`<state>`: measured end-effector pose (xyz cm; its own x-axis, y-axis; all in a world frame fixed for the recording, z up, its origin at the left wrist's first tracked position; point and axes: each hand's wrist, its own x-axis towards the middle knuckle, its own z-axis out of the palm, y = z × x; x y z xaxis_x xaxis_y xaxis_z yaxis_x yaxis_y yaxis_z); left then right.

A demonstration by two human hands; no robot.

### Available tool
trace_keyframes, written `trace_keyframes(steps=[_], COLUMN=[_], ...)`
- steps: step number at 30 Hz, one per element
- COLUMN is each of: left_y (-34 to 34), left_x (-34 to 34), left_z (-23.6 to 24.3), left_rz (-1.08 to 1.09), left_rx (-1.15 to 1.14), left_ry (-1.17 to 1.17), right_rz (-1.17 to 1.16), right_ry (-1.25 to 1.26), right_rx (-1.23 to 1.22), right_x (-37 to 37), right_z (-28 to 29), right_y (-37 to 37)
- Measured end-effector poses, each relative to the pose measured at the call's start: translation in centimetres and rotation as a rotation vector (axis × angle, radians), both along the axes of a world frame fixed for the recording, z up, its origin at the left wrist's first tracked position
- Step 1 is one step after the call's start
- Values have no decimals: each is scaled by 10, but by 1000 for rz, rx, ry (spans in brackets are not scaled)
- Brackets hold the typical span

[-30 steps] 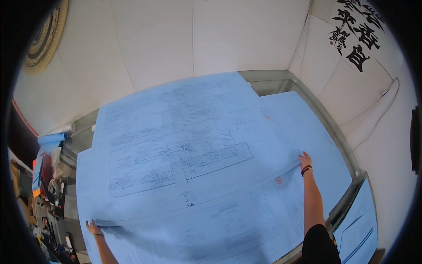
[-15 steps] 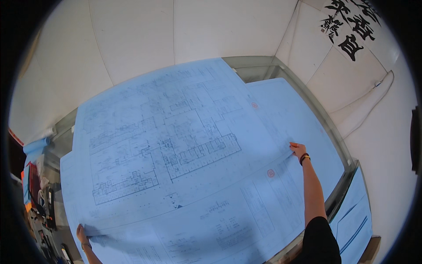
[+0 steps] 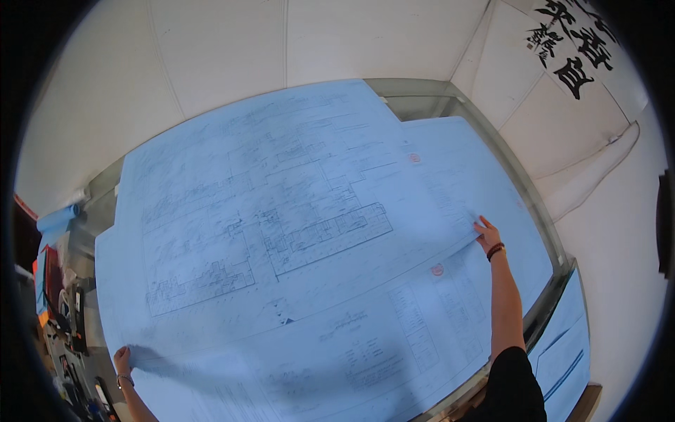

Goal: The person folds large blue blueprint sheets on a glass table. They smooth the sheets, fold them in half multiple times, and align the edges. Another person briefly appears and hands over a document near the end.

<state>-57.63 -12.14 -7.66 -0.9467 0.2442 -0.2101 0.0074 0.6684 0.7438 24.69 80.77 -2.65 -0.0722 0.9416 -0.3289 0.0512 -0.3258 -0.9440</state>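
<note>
Fingers [image 3: 481,226] of the left hand [image 3: 122,360] and right hand [image 3: 487,235] pinch the near edge of the upper drawing [image 3: 330,190] spread over the desk [image 3: 415,90], where uneven pulling could crease or skew it.

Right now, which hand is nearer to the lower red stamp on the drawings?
Right. The right hand, its grip on the top sheet, is close, up and right of the lower red stamp; the left hand is far away, at the sheet's near left corner.
</note>
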Motion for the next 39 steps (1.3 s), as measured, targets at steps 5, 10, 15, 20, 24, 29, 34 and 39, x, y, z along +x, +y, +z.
trace_keyframes(steps=[5,10,15,20,24,29,34,39], left_y=[-3,20,50,50,112,149,166,173], left_x=[8,0,25,74,106,170,313,450], left_z=[-16,-41,-43,-55,-52,-30,-10,14], left_rz=[313,598,760,602,625,751,700,796], left_rx=[567,861,1105,1329,1134,1027,1013,1055], left_ry=[-93,-130,-180,-312,-62,122,75,-114], right_rz=[-100,-184,-261,-93,-196,254,704,966], right_ry=[523,507,564,689,387,-196,-577,-719], right_rx=[-198,-208,-150,-176,162,724,1155,1192], right_x=[-48,-103,-119,-134,-177,-251,-279,-257], right_z=[-25,-52,-39,-17,-1,16,68,41], right_y=[-61,-75,-84,-147,-169,-201,-304,-427])
